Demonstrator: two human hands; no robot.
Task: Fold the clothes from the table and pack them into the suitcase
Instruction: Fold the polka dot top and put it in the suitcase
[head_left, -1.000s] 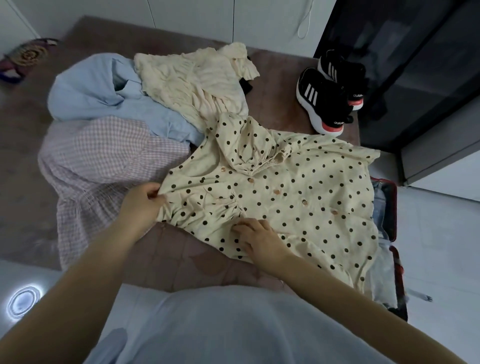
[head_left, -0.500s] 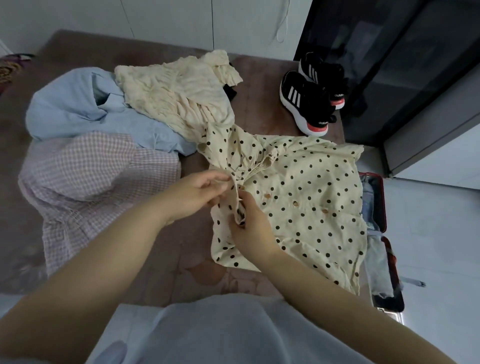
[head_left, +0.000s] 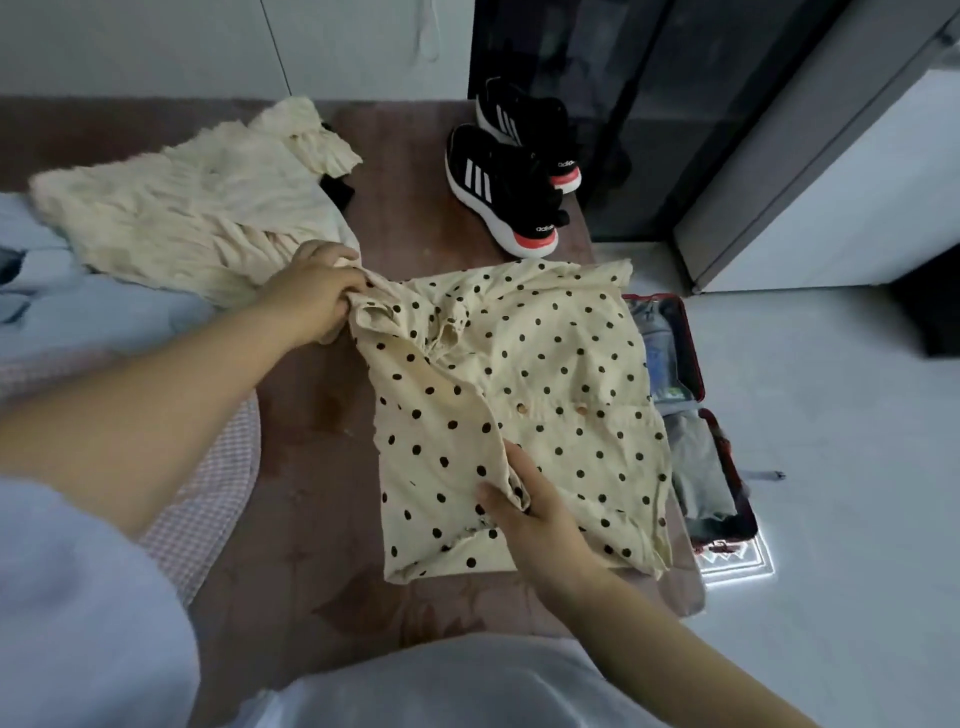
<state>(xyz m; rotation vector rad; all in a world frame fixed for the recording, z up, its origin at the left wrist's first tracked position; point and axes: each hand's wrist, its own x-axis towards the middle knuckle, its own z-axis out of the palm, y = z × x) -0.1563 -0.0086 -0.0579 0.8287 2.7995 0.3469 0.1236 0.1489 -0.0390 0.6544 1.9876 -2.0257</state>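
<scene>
1. The polka-dot shirt (head_left: 519, 415) lies partly folded on the table (head_left: 311, 467), right of centre. Its 3 o'clock edge overhangs the table's side.
2. The left hand (head_left: 317, 296) clenches a bunched corner of the shirt at the garment's 10 o'clock. The fingertips are buried in the cloth.
3. The right hand (head_left: 535, 514) pinches a folded edge near the shirt's 6 o'clock. The cloth curls between thumb and forefinger, and the other fingers are hidden beneath it.
4. The suitcase (head_left: 736, 480) stands open on the floor at 3 o'clock of the shirt. The table edge and the shirt cover its near side. The grey and blue contents are too dim to name.
5. A cream pleated garment (head_left: 197, 218) lies at 10 o'clock, covering part of a small black item (head_left: 337, 189) that cannot be identified.
6. A blue garment (head_left: 119, 312) at 9 o'clock is cut off by the frame edge. A checked garment (head_left: 208, 499) shows only below the left forearm.
7. A pair of black sneakers (head_left: 504, 187) sits at 12 o'clock.
</scene>
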